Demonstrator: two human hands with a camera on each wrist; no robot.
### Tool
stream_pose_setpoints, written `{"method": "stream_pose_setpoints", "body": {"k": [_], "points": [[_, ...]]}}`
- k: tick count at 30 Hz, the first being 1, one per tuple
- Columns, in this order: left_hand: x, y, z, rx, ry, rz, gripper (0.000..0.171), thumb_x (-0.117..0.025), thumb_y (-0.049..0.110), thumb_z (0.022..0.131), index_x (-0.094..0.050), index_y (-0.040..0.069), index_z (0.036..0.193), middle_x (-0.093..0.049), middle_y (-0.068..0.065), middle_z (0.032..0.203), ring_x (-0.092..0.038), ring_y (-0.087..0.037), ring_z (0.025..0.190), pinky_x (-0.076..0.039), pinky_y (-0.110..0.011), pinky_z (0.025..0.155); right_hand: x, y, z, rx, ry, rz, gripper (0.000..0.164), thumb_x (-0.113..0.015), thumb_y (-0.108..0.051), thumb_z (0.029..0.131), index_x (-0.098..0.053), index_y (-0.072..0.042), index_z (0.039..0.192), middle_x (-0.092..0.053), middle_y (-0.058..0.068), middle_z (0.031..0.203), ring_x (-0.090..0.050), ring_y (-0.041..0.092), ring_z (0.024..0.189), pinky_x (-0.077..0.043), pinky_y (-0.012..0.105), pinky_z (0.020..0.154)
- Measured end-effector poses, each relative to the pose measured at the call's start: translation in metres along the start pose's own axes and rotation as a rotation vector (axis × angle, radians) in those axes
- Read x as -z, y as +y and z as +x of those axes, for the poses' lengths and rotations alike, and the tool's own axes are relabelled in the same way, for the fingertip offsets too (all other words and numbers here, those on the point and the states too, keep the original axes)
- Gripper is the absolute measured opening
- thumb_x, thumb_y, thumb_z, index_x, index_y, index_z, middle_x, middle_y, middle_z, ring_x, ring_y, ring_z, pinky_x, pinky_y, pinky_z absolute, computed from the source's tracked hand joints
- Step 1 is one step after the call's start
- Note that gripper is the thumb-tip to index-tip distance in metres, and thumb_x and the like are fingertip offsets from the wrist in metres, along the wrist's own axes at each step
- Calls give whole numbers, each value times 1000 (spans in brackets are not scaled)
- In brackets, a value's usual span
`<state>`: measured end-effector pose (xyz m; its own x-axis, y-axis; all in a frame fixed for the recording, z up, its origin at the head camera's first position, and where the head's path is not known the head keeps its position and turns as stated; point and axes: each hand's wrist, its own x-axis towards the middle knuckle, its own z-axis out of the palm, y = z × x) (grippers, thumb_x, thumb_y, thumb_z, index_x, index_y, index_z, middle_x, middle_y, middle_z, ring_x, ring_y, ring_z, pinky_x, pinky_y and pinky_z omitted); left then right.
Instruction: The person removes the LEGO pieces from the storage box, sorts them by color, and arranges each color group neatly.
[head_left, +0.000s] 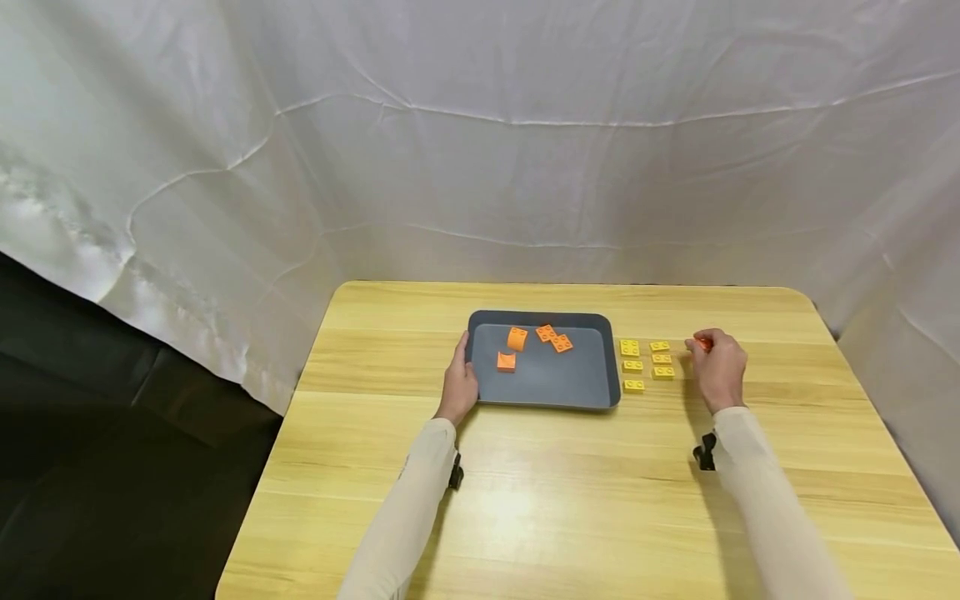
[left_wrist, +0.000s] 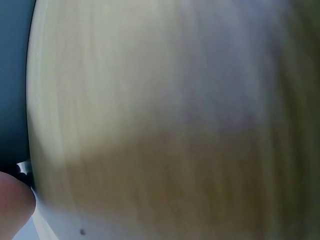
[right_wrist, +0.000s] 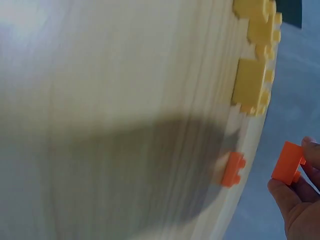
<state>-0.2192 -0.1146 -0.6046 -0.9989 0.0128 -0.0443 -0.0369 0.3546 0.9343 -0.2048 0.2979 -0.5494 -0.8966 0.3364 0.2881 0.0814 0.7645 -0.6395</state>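
Observation:
A grey tray [head_left: 547, 400] lies on the table with several orange bricks [head_left: 517, 337] inside. My left hand [head_left: 457, 387] rests along its left side, fingers stretched out against the wall; in the left wrist view only a bit of skin [left_wrist: 15, 205] shows beside the tray's dark wall [left_wrist: 14, 90]. Right of the tray, my right hand [head_left: 722, 371] pinches an orange brick [right_wrist: 287, 162] between thumb and fingertips, studs turned toward the fingers. Another orange brick [right_wrist: 233, 170] sits on the table close by. Several yellow bricks [head_left: 663, 372] stand between tray and right hand.
The wooden table [head_left: 555, 500] has its far edge against a pale hanging cloth [head_left: 562, 183]. Dark fabric [head_left: 112, 467] hangs beyond the left edge. Each wrist carries a small black device [head_left: 705, 452].

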Motion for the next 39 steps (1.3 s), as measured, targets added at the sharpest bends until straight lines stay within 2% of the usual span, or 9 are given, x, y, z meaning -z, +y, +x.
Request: {"method": "stream_pose_setpoints", "body": {"k": [5,7,9,11,14,17,24,31,39], "points": [[0,-1,0,2,-1,-1,61,-34,-3,110,-21,14,167,-27,-13,169,-28,-33,153,-27,-47,125,9,15,4,-31,-28,-17,23,-69,-4,99,-68,16,111,-67,37,107,-65,48,95,-48,32,71],[0,-2,1,1,0,0,62,-34,-3,110,-21,15,168,-27,-13,169,-28,-33,153,-26,-47,125,12,21,6,-49,-47,-27,24,-68,-5,100,-68,16,113,-66,36,107,-64,48,95,-46,29,69],[0,-2,2,2,0,0,62,-34,-3,110,-20,15,168,-27,-12,169,-28,-32,154,-26,-47,125,16,25,6,-60,-54,-32,24,-68,-5,101,-67,16,113,-66,36,107,-64,48,95,-48,33,70],[-1,-2,2,0,-1,-3,62,-34,-2,110,-20,16,168,-26,-12,169,-28,-32,154,-26,-47,125,19,30,8,-69,-59,-39,24,-67,-6,101,-67,16,113,-66,36,107,-63,48,95,-50,41,73],[-1,-2,3,-2,-2,-7,61,-33,-2,110,-20,16,168,-26,-12,170,-27,-32,154,-26,-47,125,21,37,10,-92,-67,-43,24,-66,-6,102,-67,15,113,-65,37,108,-62,50,97,-51,53,80],[-1,-3,3,-5,1,-10,61,-33,-1,110,-20,16,168,-26,-12,170,-27,-31,154,-25,-47,125,20,43,13,-126,-88,-50,25,-64,-7,103,-66,16,115,-64,38,111,-60,51,102,-50,59,87],[0,-4,2,-3,1,-16,61,-34,-2,110,-21,15,168,-26,-13,169,-27,-33,154,-25,-48,125,16,55,14,-183,-118,-68,25,-62,-7,103,-64,16,115,-62,38,112,-57,52,105,-47,61,91],[2,-2,1,2,-2,-29,62,-34,-2,110,-21,15,168,-26,-13,169,-29,-33,153,-24,-48,125,13,64,14,-191,-147,-87,25,-61,-9,105,-64,14,114,-62,36,108,-57,51,100,-48,60,85],[1,-3,2,6,-10,-32,62,-33,-1,110,-20,17,168,-24,-12,170,-30,-31,152,-23,-47,126,14,64,13,-195,-172,-79,27,-60,-9,105,-62,16,117,-60,39,112,-55,54,106,-47,65,92]]}}
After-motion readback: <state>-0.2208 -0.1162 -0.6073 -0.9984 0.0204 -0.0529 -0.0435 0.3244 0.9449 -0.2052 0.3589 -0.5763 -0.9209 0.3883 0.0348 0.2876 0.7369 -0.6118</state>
